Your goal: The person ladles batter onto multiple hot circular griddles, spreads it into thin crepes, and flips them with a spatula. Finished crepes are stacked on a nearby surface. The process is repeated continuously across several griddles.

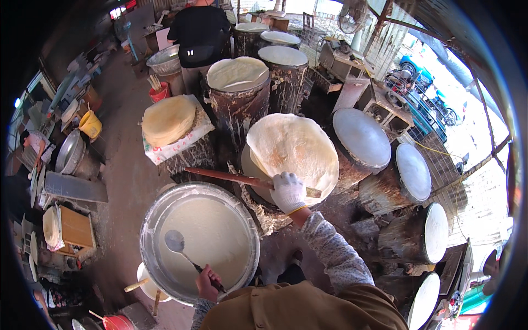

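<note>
From my remote post I find the thin sheet (300,146) over the drum griddle (250,165), likely light, limp and tearable, best taken broadly near its rim, right hand (289,192) clasping a stick (228,177), left hand (209,284) a ladle (175,241).

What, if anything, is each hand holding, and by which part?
Left hand: the ladle, by its handle. Gloved right hand: the wooden stick, near its right end. Whether it also pinches the flatbread isn't clear.
</note>
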`<action>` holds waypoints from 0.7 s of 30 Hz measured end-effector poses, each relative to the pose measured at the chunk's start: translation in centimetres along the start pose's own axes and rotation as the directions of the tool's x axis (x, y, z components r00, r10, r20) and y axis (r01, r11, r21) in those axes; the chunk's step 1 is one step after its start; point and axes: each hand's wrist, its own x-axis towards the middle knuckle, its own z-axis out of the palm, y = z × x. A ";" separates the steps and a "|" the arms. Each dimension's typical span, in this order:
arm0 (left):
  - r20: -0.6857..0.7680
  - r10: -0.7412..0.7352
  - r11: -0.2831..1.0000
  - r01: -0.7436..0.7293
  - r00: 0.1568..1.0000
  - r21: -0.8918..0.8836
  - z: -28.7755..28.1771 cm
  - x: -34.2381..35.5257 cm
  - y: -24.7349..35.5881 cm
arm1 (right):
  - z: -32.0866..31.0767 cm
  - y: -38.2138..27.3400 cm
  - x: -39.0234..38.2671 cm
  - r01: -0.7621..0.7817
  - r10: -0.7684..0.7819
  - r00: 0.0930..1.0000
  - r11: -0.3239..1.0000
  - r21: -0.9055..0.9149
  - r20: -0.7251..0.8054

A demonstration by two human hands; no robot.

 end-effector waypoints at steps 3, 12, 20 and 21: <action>0.056 -0.041 0.999 0.039 0.998 0.032 -0.8 1.3 0.9 | -5.6 2.1 0.1 -0.093 0.092 0.986 0.996 -0.001 -0.139; 0.152 -0.135 0.980 0.110 0.979 0.165 0.6 6.0 1.9 | -23.4 4.1 -15.1 -0.180 0.242 0.873 0.967 0.182 -0.424; 0.210 -0.288 0.847 0.147 0.934 0.511 2.7 8.6 -0.2 | -27.6 -1.2 -39.8 -0.626 0.642 0.762 0.763 0.161 -0.085; 0.235 -0.287 0.827 0.116 0.929 0.550 1.5 10.7 0.5 | -27.2 -2.0 -42.0 -0.674 0.681 0.733 0.725 0.142 0.006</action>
